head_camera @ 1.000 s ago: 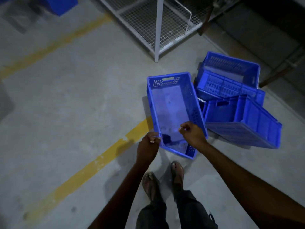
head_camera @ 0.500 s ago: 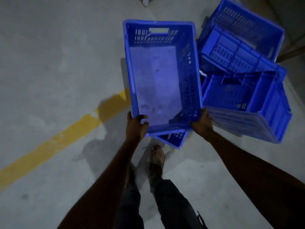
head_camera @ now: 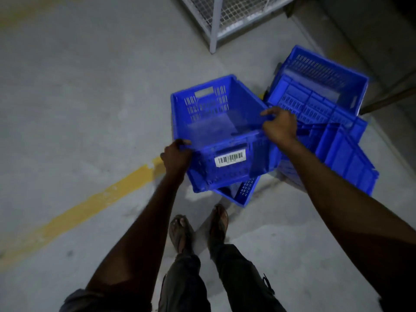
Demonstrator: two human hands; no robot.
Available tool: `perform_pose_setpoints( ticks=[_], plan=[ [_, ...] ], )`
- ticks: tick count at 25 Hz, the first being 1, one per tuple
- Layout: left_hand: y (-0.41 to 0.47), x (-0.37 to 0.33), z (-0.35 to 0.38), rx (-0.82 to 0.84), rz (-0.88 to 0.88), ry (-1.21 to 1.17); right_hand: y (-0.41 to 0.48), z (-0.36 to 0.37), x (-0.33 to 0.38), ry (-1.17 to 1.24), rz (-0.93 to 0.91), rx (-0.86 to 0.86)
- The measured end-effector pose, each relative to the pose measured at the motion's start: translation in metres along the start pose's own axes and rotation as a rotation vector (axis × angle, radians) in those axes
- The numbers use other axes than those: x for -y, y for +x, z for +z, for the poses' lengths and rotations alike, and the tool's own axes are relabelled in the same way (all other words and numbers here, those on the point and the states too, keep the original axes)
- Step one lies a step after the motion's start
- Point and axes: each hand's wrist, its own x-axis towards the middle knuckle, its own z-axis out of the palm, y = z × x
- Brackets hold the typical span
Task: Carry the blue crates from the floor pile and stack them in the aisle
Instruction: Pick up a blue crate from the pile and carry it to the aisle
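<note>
Left hand (head_camera: 176, 155) grips the near corner of the blue crate (head_camera: 225, 170); right hand (head_camera: 280, 127) clamps its right rim, crate held up between them. Just right of that hand lies the floor pile (head_camera: 326, 104); the tilted crate might snag it and slip.

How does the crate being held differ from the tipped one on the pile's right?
The held crate is lifted, opening up, its rim gripped by the left hand and right hand; the tipped crate lies on its side, unheld. The held crate shows a white barcode label; the tipped crate shows none. Both are blue.
</note>
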Motion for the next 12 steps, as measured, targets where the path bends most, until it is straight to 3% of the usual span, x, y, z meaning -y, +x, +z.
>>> perform_pose_setpoints(
  ticks=[4,8,12],
  plan=[
    [-0.038,-0.028,-0.086,-0.07,-0.041,-0.161,-0.054,-0.046,0.067,0.283,-0.008,0.058],
    [-0.109,-0.041,-0.159,-0.177,-0.059,-0.176,-0.112,-0.076,0.095,0.308,0.038,0.163],
    [-0.199,-0.013,-0.224,-0.204,-0.053,-0.258,-0.17,-0.086,0.095,0.167,0.123,0.53]
  ],
)
